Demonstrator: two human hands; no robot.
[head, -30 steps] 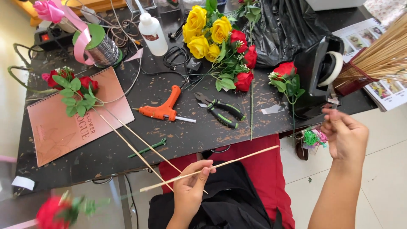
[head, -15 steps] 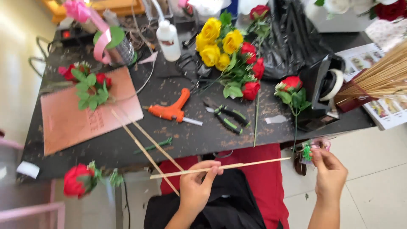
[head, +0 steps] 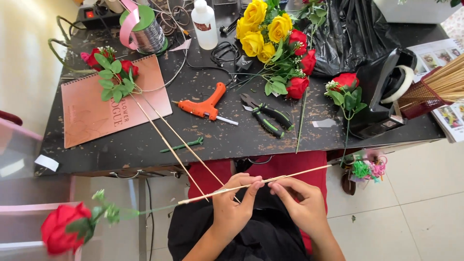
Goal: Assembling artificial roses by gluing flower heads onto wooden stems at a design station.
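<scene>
The left hand (head: 231,209) and the right hand (head: 300,205) both pinch a long thin pale wooden stick (head: 255,184) with fingers shut on it. The stick lies almost flat, in the air over the person's lap, just in front of the near edge of the dark worn table (head: 145,150). The space around the hands is open; the tiled floor (head: 411,203) is bare on the right. A fake red rose with a green stem (head: 65,227) sits low on the left. An orange glue gun (head: 205,105) and green-handled pliers (head: 268,116) lie on the table, well apart from the hands. Half a second ago the right hand was out to the right, off the stick; now it grips it.
</scene>
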